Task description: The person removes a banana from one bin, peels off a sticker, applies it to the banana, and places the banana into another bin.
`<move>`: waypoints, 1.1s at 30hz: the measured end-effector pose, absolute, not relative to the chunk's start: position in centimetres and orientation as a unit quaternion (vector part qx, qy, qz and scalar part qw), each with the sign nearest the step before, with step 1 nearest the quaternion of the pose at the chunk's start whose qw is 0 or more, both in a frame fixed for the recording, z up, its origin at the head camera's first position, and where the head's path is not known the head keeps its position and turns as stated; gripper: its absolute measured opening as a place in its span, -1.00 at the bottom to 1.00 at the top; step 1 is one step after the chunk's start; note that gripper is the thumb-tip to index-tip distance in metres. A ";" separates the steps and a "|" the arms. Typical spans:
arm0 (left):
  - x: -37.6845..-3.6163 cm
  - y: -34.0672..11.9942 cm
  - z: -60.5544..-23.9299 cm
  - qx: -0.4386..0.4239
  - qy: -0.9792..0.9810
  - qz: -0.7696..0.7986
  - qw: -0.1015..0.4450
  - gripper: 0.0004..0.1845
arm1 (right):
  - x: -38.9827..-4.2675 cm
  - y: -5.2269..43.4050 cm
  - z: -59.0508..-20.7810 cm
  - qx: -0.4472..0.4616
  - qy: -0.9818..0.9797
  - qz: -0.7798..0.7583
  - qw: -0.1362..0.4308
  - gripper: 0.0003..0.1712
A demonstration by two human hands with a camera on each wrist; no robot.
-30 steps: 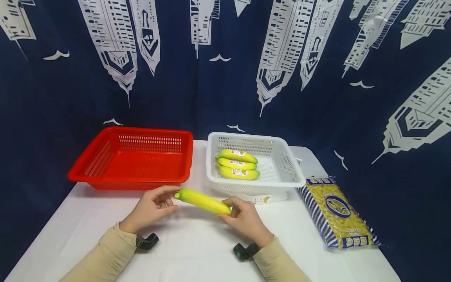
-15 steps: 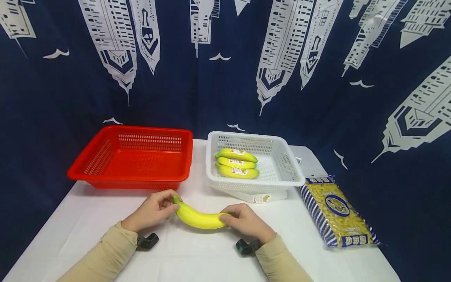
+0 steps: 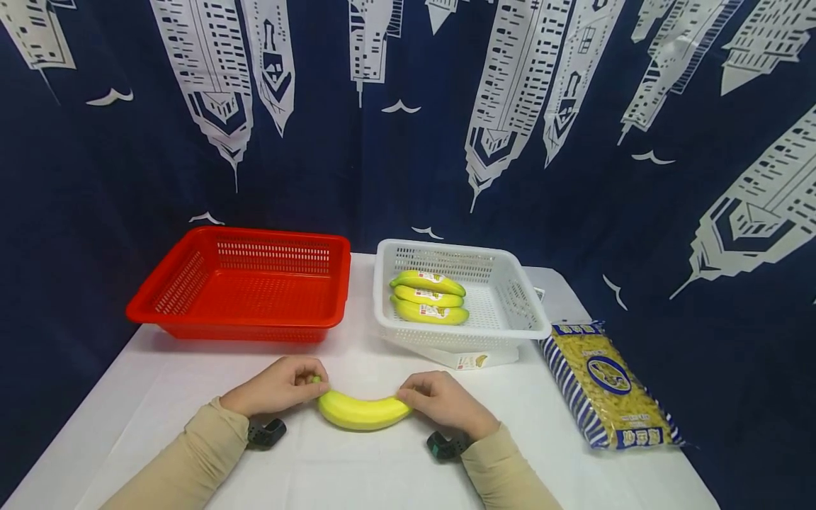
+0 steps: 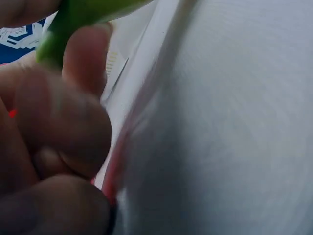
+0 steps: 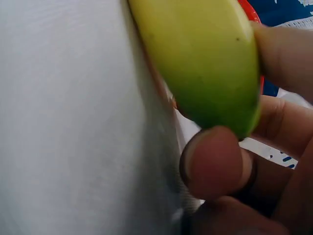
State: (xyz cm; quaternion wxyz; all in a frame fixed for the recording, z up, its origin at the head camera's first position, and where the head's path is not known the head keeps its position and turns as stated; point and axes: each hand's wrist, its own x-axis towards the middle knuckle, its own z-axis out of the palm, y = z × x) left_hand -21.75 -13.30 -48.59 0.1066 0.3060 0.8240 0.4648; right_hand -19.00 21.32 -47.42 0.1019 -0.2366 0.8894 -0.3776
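Note:
A yellow banana (image 3: 363, 414) spans the two hands low over the white table, its ends curving up and its middle bowed toward the person. My left hand (image 3: 283, 386) pinches the green stem end; in the left wrist view that stem (image 4: 78, 19) shows between thumb and fingers. At the other end my right hand (image 3: 446, 404) pinches the tip. Seen from the right wrist, the greenish tip (image 5: 210, 83) sits between thumb and fingers. No label shows on this banana. Farther back, three bananas (image 3: 430, 314) with white stickers lie side by side in a white basket (image 3: 525, 333).
A red basket (image 3: 236, 331) stands at the back left, with nothing seen inside. Partly under the white basket lies a white strip (image 3: 472, 361) with a banana picture. A striped bag of yellow contents (image 3: 608, 397) lies at the right edge. Behind hangs a dark blue cloth (image 3: 408, 163).
The banana has turned from slanting with its stem end higher to a level, upward-curving pose, and has come lower and nearer. My left hand moved down and closed on the stem end; the right shifted slightly down.

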 end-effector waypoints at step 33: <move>-21.2 -12.9 -48.0 0.219 0.885 0.408 0.043 -0.93 | -19.7 24.5 -46.8 -0.039 0.958 -0.162 -0.232 -0.90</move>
